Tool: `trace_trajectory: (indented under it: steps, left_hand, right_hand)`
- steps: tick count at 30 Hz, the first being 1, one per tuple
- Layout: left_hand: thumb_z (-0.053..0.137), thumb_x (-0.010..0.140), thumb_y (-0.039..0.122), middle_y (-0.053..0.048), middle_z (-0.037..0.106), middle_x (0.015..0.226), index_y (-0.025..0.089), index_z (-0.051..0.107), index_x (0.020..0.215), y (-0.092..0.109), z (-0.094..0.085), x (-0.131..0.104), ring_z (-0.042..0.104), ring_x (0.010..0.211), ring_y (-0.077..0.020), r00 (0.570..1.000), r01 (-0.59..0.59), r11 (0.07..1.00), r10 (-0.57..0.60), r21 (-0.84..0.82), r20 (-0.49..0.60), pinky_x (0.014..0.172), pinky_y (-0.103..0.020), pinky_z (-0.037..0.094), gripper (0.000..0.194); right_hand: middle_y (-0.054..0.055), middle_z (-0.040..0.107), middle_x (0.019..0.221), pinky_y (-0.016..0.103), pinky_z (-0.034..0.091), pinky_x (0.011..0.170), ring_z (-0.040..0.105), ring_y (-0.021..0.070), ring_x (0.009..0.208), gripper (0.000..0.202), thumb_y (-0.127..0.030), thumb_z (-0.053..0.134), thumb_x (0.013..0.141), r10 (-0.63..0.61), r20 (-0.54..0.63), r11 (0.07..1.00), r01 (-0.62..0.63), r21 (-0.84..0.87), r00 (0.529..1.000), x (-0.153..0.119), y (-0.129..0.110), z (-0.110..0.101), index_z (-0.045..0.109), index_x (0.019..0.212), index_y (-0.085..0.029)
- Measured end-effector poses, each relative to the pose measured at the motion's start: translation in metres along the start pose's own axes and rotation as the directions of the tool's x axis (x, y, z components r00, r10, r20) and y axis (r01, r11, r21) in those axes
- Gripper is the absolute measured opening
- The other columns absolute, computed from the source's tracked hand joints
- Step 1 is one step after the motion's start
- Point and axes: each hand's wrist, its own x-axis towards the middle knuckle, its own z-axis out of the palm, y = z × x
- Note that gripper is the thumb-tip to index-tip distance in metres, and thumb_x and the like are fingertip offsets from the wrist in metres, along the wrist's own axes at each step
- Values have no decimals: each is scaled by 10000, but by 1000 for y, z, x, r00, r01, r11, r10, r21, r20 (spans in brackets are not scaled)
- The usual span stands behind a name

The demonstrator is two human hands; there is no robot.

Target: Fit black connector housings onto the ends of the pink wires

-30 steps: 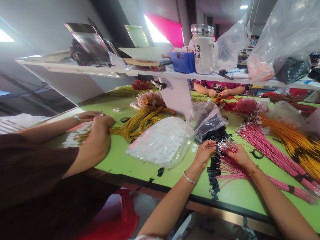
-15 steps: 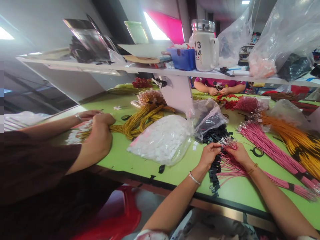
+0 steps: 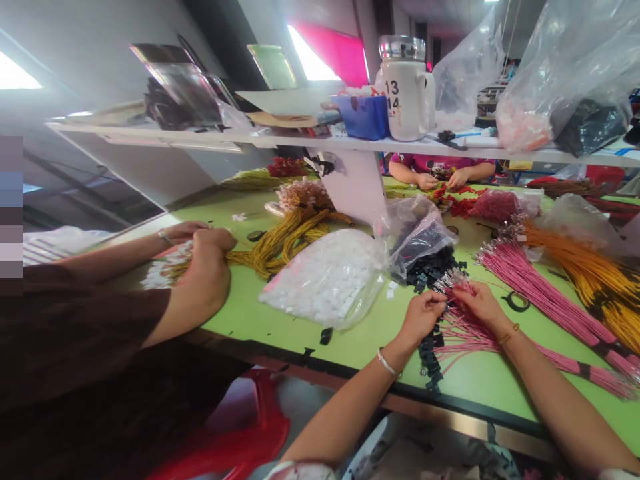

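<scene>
My right hand [image 3: 483, 305] is closed around the terminal end of a bundle of thin pink wires [image 3: 473, 327]. Silvery crimped tips [image 3: 450, 281] fan out past its fingers. Right beside these tips, my left hand [image 3: 424, 315] is closed in a pinch; whatever sits between its fingertips is too small to make out. Loose black plastic connector housings [image 3: 431, 268] lie heaped just beyond both hands. More of them form a strip [image 3: 430, 360] along the table below my left hand. The wires' far ends [image 3: 600, 380] trail right, bound with black tape.
A clear bag of white connectors [image 3: 325, 280] lies left of my hands. To the right are a black tape roll [image 3: 516, 301], another pink wire bundle [image 3: 540, 287] and orange wires [image 3: 575, 267]. A co-worker's arm [image 3: 200, 287] rests at left; a shelf [image 3: 300, 140] crosses above.
My fingers have shifted slightly at the wire tips, with both hands still together there. Across the table, another person's hands have moved a little apart. The view has shifted slightly.
</scene>
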Motion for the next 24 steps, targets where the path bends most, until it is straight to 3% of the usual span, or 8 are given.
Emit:
trace_trajectory:
  steps: [3, 5, 7, 9, 11, 15, 18, 24]
  left_hand:
    - [652, 741, 137, -26, 663, 721, 171, 737, 775, 4, -4, -27, 552, 634, -124, 954, -190, 948, 117, 256, 275, 617, -233, 417, 98]
    - [633, 774, 149, -38, 663, 746, 181, 745, 761, 7, -8, -37, 564, 672, -137, 902, -300, 892, 151, 337, 405, 634, -238, 418, 117]
    - [594, 822, 178, -47, 652, 756, 182, 736, 751, 11, -15, -32, 573, 707, -151, 923, -325, 852, 192, 410, 333, 666, -249, 427, 159]
    - [560, 848, 185, -54, 636, 774, 178, 721, 772, 14, -26, -14, 571, 740, -166, 960, -272, 811, 265, 518, 90, 714, -269, 438, 178]
    - [617, 809, 172, -63, 636, 884, 180, 722, 919, 14, -38, 10, 561, 778, -178, 944, -206, 730, 323, 652, -63, 771, -299, 445, 152]
    - [559, 832, 115, -99, 622, 950, 159, 714, 920, 3, -51, 41, 563, 868, -212, 963, -233, 474, 235, 849, 133, 824, -334, 445, 184]
    - [418, 904, 95, -114, 611, 932, 157, 703, 912, -8, -52, 46, 560, 882, -223, 958, -244, 318, 223, 916, 178, 812, -337, 445, 291]
    - [426, 935, 150, -116, 608, 1072, 166, 663, 1009, -15, -53, 48, 555, 943, -224, 941, -283, 242, 259, 928, 219, 845, -337, 451, 249]
  right_hand:
    - [14, 616, 632, 269, 371, 534, 503, 139, 553, 384, -548, 704, 772, 57, -210, 990, -29, 136, 976, 3, 2, -10, 614, 761, -175]
    - [-7, 592, 599, 264, 360, 509, 488, 131, 518, 412, -564, 721, 751, 95, -242, 976, -42, 213, 966, 5, 3, -14, 629, 846, -173]
    - [-39, 554, 553, 253, 345, 485, 461, 117, 481, 438, -554, 751, 719, 106, -168, 966, -62, 250, 980, 6, 3, -15, 618, 900, -177]
    - [-52, 563, 564, 244, 351, 482, 462, 108, 477, 431, -522, 771, 705, 88, -94, 966, -61, 252, 992, 4, 4, -13, 586, 915, -194]
    - [-49, 586, 597, 240, 367, 493, 481, 104, 491, 385, -502, 756, 730, 68, -62, 972, -52, 231, 996, 2, 4, -10, 548, 865, -206]
    - [-30, 577, 595, 247, 371, 506, 487, 109, 508, 348, -490, 714, 769, 50, -19, 984, -46, 172, 999, 1, 7, -8, 532, 758, -193]
    - [-43, 532, 571, 237, 318, 483, 434, 100, 500, 326, -468, 716, 754, 62, -12, 987, -59, 148, 998, 1, 7, -7, 548, 744, -188]
    - [-24, 536, 645, 232, 321, 522, 421, 103, 572, 329, -463, 724, 735, 59, 10, 980, -59, 187, 998, -2, -3, 0, 581, 755, -168]
